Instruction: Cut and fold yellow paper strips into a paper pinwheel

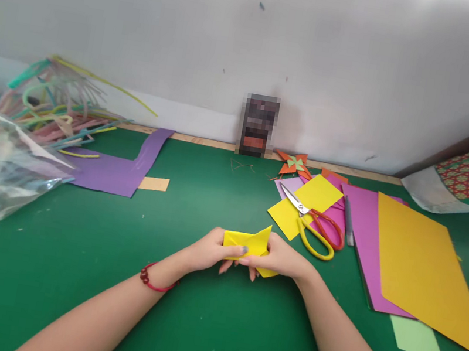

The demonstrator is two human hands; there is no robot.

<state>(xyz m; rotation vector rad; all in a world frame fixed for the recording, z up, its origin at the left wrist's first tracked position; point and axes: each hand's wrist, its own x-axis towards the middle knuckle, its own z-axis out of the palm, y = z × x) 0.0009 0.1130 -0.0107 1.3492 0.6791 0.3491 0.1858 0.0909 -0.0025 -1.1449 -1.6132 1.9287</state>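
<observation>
A piece of folded yellow paper [246, 240] is held between both hands above the green table [210, 326]. One of its corners sticks up at the right as a point, and another part shows below my right hand. My left hand [214, 249] grips the paper's left side, thumb lying across its front. My right hand [281, 256] pinches the right side, its thumb almost meeting the left one. Fingertips of both hands show beneath the paper. Scissors [301, 209] with one red and one yellow handle lie open just beyond my right hand, on yellow paper squares [319, 192].
Pink and golden-yellow sheets [429, 263] lie at the right, a pen [349, 220] beside them. An orange paper pinwheel shape [295, 163] rests near the wall. Purple paper [114, 173] and a clear plastic bag [7, 175] with colourful pipe cleaners [61, 112] sit at the left.
</observation>
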